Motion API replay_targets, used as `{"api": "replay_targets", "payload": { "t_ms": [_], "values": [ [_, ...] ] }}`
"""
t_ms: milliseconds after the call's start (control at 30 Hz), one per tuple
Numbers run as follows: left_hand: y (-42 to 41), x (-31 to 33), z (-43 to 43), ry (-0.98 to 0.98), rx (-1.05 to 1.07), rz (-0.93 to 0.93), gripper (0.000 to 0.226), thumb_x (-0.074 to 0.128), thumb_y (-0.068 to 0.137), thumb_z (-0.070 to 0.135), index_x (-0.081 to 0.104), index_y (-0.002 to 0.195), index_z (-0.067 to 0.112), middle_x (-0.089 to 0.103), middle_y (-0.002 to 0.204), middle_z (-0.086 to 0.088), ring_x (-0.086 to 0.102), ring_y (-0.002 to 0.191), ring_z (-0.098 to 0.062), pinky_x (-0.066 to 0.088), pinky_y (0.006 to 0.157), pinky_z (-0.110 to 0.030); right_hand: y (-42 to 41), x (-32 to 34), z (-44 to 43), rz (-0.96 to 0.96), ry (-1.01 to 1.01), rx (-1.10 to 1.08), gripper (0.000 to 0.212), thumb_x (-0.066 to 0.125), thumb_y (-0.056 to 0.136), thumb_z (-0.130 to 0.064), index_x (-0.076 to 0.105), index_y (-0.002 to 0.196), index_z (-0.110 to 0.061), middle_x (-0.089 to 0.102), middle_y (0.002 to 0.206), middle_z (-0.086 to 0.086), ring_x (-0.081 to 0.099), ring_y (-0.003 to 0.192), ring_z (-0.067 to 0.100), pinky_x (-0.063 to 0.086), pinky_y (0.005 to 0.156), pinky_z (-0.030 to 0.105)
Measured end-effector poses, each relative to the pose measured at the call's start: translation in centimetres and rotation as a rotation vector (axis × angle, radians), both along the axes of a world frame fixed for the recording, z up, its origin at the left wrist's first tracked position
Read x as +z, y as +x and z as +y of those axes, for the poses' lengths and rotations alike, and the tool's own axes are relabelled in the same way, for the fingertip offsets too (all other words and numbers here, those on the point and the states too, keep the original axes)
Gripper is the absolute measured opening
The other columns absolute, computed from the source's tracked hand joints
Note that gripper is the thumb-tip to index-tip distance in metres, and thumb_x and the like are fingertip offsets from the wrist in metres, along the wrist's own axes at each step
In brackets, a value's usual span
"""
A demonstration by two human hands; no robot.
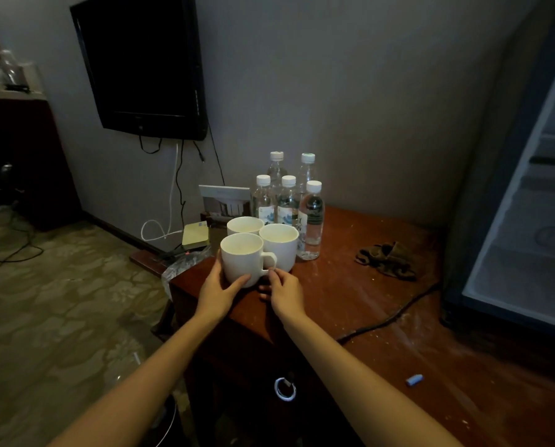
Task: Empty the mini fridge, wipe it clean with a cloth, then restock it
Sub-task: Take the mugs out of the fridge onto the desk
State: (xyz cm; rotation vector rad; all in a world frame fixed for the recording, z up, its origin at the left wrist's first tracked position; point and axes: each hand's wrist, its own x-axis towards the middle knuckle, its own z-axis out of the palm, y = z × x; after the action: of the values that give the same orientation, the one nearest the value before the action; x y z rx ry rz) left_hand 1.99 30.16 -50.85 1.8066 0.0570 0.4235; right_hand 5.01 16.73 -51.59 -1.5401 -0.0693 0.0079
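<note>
Holds the nearest mug in both hands, low over the near-left corner of the table. Wraps the left hand round the mug's left side and base, thumb across the near wall and fingers curled out of sight behind, most likely to take the weight. Pinches the lower end of the handle with the fingertips of the right hand, remaining fingers loosely tucked beneath, seemingly to steer rather than to carry. Keeps the mug upright, handle turned right, touching or almost touching the other two mugs just beyond it; cannot tell which.

Groups the crockery tight in front of five capped water bottles at the far-left edge, probably to leave the middle of the table free. Leaves the cloth crumpled well to the right, near the mini fridge, handy for wiping. Shows the fridge open at the far right, with nothing visible on the shelves in view. Suggests either the end of emptying or the start of restocking; cannot say whether the mug is landing or lifting. Calls for care with the power cable trailing across the table toward the fridge.
</note>
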Motion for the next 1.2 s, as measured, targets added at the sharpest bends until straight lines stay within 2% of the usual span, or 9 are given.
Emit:
{"api": "replay_targets", "payload": {
  "t_ms": [167, 333, 567, 733, 867, 967, 1033, 1100, 1200],
  "values": [
    [-1.9, -0.6, -1.5, -0.09, 0.043, 0.017, 0.063, 0.064, 0.091, 0.01, 0.035, 0.146, 0.007, 0.047, 0.142, -0.007, 0.047, 0.125, -0.015, 0.042, 0.101, -0.031, -0.4, 0.5, -1.3, 0.115, -0.1, 0.077, 0.029, 0.044, 0.102, -0.013, 0.06, 0.122, 0.0, 0.062, 0.103, 0.009, 0.061, 0.081, 0.016, 0.052, 0.078, 0.029],
    [-4.1, -0.7, -4.1, -0.187, 0.04, 0.093, 0.069, 0.06, 0.092, 0.001, 0.025, 0.15, 0.003, 0.039, 0.149, -0.015, 0.038, 0.137, -0.028, 0.036, 0.109, -0.037, -3.2, 1.4, -4.9, 0.094, -0.177, 0.112, 0.026, 0.047, 0.101, -0.017, 0.061, 0.12, -0.006, 0.063, 0.088, 0.002, 0.057, 0.075, 0.009, 0.045, 0.065, 0.018],
    [-7.6, 0.3, -11.0, -0.254, -0.042, 0.086, 0.07, 0.058, 0.09, -0.006, 0.023, 0.15, 0.001, 0.031, 0.152, -0.022, 0.039, 0.136, -0.033, 0.038, 0.108, -0.043, -8.7, 4.5, -12.1, -0.08, -0.237, -0.009, 0.024, 0.047, 0.1, -0.009, 0.067, 0.111, -0.003, 0.063, 0.088, 0.004, 0.056, 0.073, 0.01, 0.042, 0.059, 0.015],
    [-10.6, 1.5, -16.4, -0.18, -0.176, -0.008, 0.055, 0.058, 0.09, -0.007, 0.041, 0.142, 0.0, 0.047, 0.141, -0.02, 0.046, 0.13, -0.028, 0.042, 0.1, -0.033, -13.8, 6.3, -18.3, -0.188, -0.285, -0.129, 0.023, 0.046, 0.1, -0.008, 0.068, 0.107, -0.006, 0.065, 0.094, 0.004, 0.061, 0.084, 0.011, 0.047, 0.072, 0.015],
    [-12.8, 2.5, -20.5, 0.0, -0.312, -0.12, 0.043, 0.063, 0.089, 0.0, 0.055, 0.13, 0.013, 0.062, 0.122, -0.007, 0.056, 0.117, -0.017, 0.043, 0.091, -0.024, -17.1, 7.1, -23.1, -0.217, -0.307, -0.224, 0.023, 0.048, 0.1, -0.011, 0.07, 0.106, -0.01, 0.068, 0.105, 0.006, 0.063, 0.101, 0.019, 0.05, 0.091, 0.033],
    [-13.7, 3.4, -23.8, 0.069, -0.412, -0.174, 0.037, 0.063, 0.089, 0.002, 0.057, 0.124, 0.015, 0.064, 0.111, -0.001, 0.06, 0.109, -0.014, 0.046, 0.09, -0.025, -19.3, 7.4, -26.0, -0.219, -0.234, -0.29, 0.022, 0.047, 0.1, -0.007, 0.068, 0.096, -0.013, 0.068, 0.102, 0.013, 0.065, 0.094, 0.022, 0.052, 0.085, 0.031],
    [-14.6, 3.9, -26.2, 0.084, -0.487, -0.193, 0.037, 0.063, 0.089, 0.0, 0.058, 0.123, 0.014, 0.066, 0.109, 0.0, 0.062, 0.107, -0.014, 0.049, 0.092, -0.026, -20.7, 7.6, -27.9, -0.214, -0.192, -0.33, 0.023, 0.046, 0.1, -0.005, 0.066, 0.093, -0.011, 0.066, 0.098, 0.013, 0.063, 0.084, 0.016, 0.052, 0.073, 0.02],
    [-15.3, 4.2, -28.5, 0.095, -0.556, -0.222, 0.037, 0.063, 0.088, -0.001, 0.059, 0.121, 0.015, 0.068, 0.108, -0.003, 0.063, 0.106, -0.015, 0.051, 0.095, -0.031, -21.8, 7.8, -29.7, -0.217, -0.191, -0.378, 0.021, 0.045, 0.1, -0.003, 0.066, 0.102, -0.001, 0.065, 0.096, 0.013, 0.062, 0.082, 0.014, 0.051, 0.068, 0.014],
    [-16.3, 4.5, -31.5, 0.12, -0.634, -0.251, 0.037, 0.063, 0.088, 0.001, 0.06, 0.122, 0.016, 0.066, 0.108, 0.003, 0.062, 0.107, -0.009, 0.05, 0.093, -0.026, -23.3, 7.9, -32.2, -0.23, -0.193, -0.455, 0.022, 0.045, 0.099, -0.001, 0.063, 0.109, 0.007, 0.064, 0.096, 0.013, 0.06, 0.08, 0.012, 0.05, 0.069, 0.013]
  ]
}}
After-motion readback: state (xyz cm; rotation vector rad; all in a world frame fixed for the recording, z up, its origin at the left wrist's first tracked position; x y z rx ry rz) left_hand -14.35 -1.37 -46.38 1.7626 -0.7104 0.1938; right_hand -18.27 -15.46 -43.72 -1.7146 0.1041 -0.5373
